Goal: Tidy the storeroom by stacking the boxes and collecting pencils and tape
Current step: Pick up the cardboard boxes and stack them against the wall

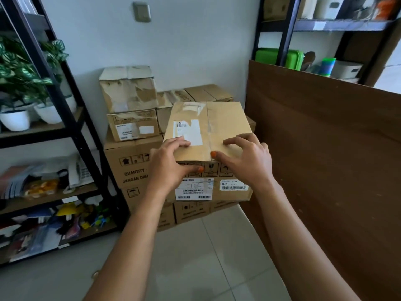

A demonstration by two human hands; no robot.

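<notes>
Both hands curled over near edge of taped tan cardboard box [208, 129], left hand [171, 164] and right hand [247, 157] gripping it, stacked brown cartons [128, 168] just beyond, dark brown board [325, 148] right of right hand

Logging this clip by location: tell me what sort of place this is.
Most likely a storeroom: stacked cardboard boxes against the wall, black metal shelving crowded with potted plants and oddments, and both hands, left hand and right hand, on a taped box.

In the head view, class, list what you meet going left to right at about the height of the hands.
Black shelf rack → large printed carton → left hand → taped box the hands hold → right hand → brown board.
</notes>
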